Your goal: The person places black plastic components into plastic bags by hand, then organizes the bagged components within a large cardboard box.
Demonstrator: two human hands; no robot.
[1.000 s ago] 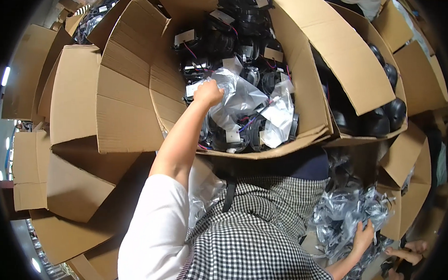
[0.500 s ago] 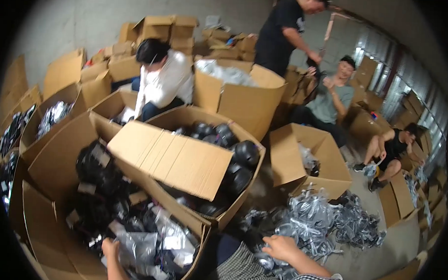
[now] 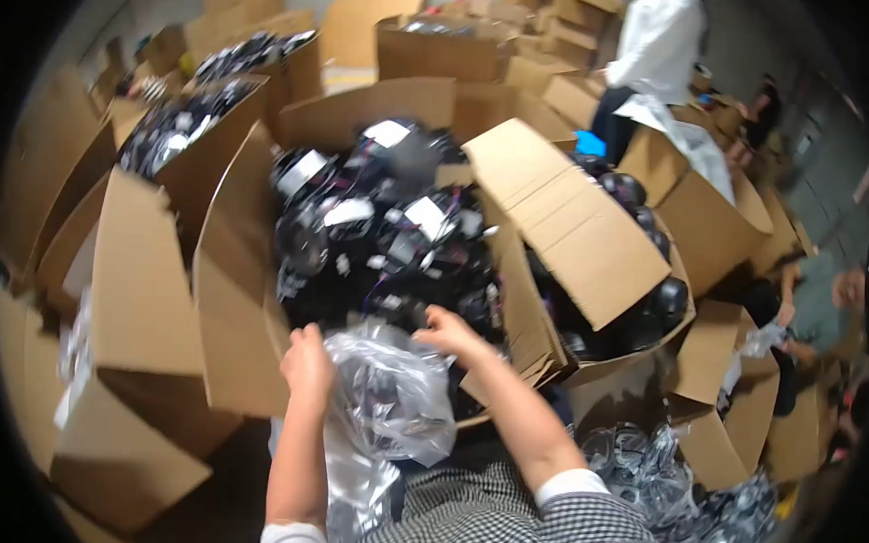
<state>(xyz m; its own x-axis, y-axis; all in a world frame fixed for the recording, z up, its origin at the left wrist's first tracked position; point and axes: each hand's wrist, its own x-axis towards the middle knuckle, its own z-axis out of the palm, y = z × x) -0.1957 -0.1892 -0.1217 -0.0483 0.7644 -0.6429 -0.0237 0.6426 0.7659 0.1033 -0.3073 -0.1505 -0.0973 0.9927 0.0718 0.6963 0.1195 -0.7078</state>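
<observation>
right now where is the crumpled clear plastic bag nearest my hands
The crumpled clear plastic bag is below centre in the head view, between your left hand and right hand, at the near rim of the brown cardboard box holding black parts.

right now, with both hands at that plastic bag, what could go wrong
The clear plastic bag hangs over the near edge of the box between the left hand and right hand, so it might slip or snag on the cardboard. The black parts are heaped loosely and could shift if knocked. The bagged things on the floor to the right might get stepped on.
</observation>
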